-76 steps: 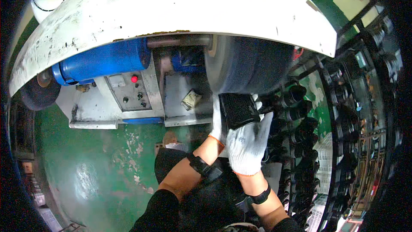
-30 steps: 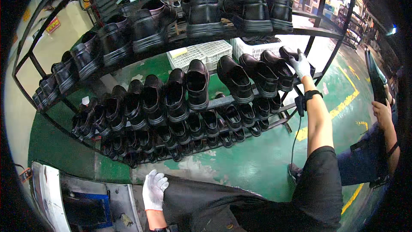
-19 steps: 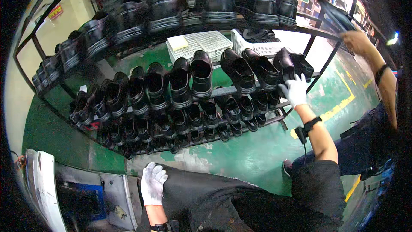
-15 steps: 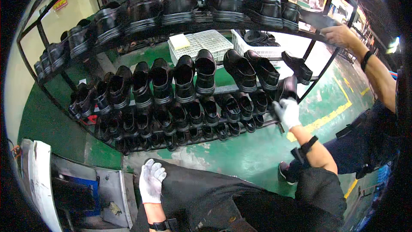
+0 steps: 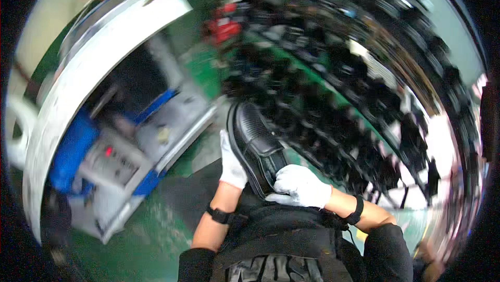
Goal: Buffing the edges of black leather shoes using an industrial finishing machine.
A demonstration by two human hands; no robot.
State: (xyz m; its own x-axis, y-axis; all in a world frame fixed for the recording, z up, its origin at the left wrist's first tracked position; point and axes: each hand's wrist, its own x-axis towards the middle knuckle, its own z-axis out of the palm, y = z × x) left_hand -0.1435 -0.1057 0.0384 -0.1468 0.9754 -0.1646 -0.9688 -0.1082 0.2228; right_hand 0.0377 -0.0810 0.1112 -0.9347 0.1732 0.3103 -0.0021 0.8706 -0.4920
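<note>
While the picture is smeared by motion, I can see both gloved hands closed on a black shoe (image 5: 256,146) in front of my chest: left hand (image 5: 230,159) against its left side, right hand (image 5: 299,185) wrapped over the near end. Its long axis runs away from me, leaning left, sole turned up. Open green floor (image 5: 156,224) lies lower left; a grey machine (image 5: 112,136) crowds the left, shoe racks (image 5: 364,89) the right.
</note>
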